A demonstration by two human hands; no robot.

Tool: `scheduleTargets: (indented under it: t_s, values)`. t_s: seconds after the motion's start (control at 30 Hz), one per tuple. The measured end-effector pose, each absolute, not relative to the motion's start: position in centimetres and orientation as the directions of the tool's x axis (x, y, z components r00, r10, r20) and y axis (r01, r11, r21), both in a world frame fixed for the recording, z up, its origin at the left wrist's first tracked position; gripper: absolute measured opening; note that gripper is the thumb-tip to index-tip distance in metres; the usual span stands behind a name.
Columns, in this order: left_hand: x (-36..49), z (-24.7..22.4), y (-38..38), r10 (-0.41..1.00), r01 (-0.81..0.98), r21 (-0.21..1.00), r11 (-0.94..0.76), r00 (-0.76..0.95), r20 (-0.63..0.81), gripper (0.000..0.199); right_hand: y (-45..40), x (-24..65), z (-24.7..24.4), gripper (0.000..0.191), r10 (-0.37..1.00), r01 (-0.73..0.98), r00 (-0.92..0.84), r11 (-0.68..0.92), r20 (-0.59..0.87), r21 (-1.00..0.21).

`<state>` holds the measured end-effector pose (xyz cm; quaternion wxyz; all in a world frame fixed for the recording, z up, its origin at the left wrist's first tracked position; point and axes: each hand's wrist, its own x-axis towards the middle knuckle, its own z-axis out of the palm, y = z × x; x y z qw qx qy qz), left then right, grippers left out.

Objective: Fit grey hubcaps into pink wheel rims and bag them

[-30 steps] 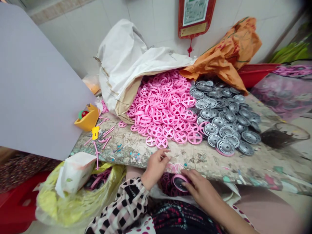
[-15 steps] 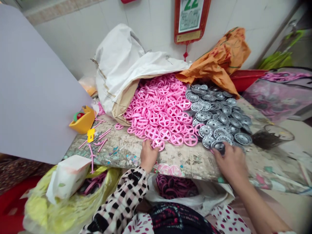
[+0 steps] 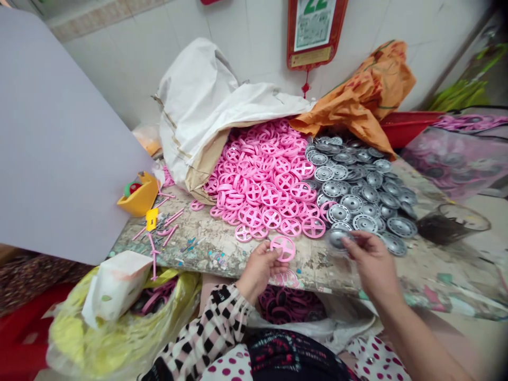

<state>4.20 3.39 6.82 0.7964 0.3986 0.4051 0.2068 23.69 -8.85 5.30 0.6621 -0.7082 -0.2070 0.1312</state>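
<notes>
Near the table's front edge, my left hand (image 3: pixel 260 265) pinches a pink wheel ring (image 3: pixel 283 248) with a cross of spokes. My right hand (image 3: pixel 371 259) holds a grey disc (image 3: pixel 338 238) between thumb and fingers, slightly blurred, at the front of the grey pile. A heap of pink rings (image 3: pixel 254 174) spills from a white sack (image 3: pixel 198 106). Beside it on the right lies a pile of grey discs (image 3: pixel 369 193). The two held parts are apart from each other.
An orange sack (image 3: pixel 369 95) lies behind the grey discs. A dark transparent cup (image 3: pixel 452 225) stands at the right. On the left are a yellow container (image 3: pixel 138 196) and thin pink sticks (image 3: pixel 170 233). Bags of parts hang below the front edge, including a yellow bag (image 3: pixel 71 338).
My left hand has moved right, lifting a pink ring off the heap's front edge. My right hand has drawn a grey disc slightly left, away from the pile.
</notes>
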Motion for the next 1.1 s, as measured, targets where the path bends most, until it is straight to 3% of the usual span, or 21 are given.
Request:
scheduleTargets:
  t_s: [0.1, 0.17, 0.3, 0.53, 0.87, 1.1]
  values:
    - [4.8, 6.9, 2.3, 0.57, -0.046, 0.736, 0.675, 0.666, -0.481, 0.036, -7.6, 18.9, 5.8, 0.035, 0.635, 0.146, 0.763, 0.017, 0.124, -0.989]
    - [4.9, 7.1, 1.7, 0.568, -0.091, 0.736, 0.671, 0.701, -0.431, 0.039, -7.1, 16.6, 5.5, 0.03, 0.701, 0.294, 0.687, -0.024, 0.193, -0.956]
    - [4.6, 7.8, 1.2, 0.586, -0.121, 0.762, 0.636, 0.719, -0.375, 0.043, -7.1, 15.2, 5.1, 0.029, 0.729, 0.526, 0.604, -0.061, 0.322, -0.848]
    - [4.4, 7.9, 1.4, 0.646, -0.138, 0.783, 0.606, 0.659, -0.384, 0.043, -7.3, 15.5, 6.7, 0.033, 0.798, 0.572, 0.519, -0.058, 0.306, -0.818]
    - [3.7, 7.6, 1.3, 0.595, -0.093, 0.817, 0.57, 0.732, -0.332, 0.044, -6.9, 15.4, 5.6, 0.04, 0.781, 0.322, 0.614, -0.117, 0.113, -0.939]
    - [3.7, 8.1, 1.5, 0.602, 0.0, 0.878, 0.479, 0.728, -0.328, 0.038, -7.0, 16.8, 7.5, 0.03, 0.922, 0.187, 0.386, -0.045, 0.032, -0.981]
